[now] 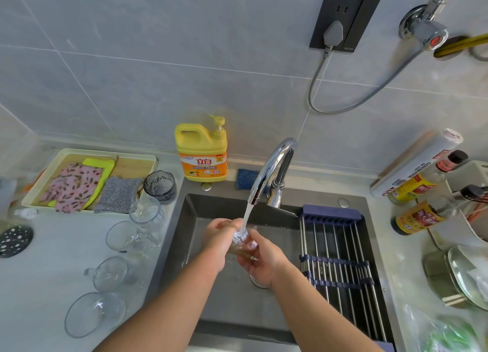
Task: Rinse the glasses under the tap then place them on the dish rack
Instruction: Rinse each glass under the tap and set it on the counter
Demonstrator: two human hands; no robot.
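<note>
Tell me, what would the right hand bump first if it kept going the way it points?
The right hand points up-left and holds the glass; straight past that it would probably meet the left hand, though depth is hard to judge.

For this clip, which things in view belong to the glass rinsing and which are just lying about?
In the job: glass under the tap, left hand and right hand gripping it, dish rack over the sink, waiting glasses on the left counter.
Lying about: soap bottle, tray of cloths, sponge, sauce bottles, wall socket.
</note>
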